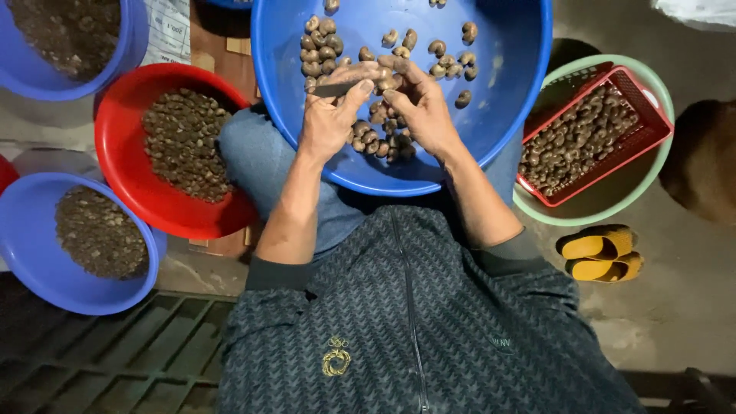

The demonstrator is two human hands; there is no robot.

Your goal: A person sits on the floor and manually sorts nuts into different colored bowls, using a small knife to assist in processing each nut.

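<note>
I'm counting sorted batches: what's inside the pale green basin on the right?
The pale green basin holds a tilted red mesh basket full of brown cashew nuts. The basket covers whatever lies beneath it.

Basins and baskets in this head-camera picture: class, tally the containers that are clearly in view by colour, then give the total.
Blue basin: 3, counting the ones at upper left and lower left
Red basin: 1
Green basin: 1
Red basket: 1
Total: 6
</note>
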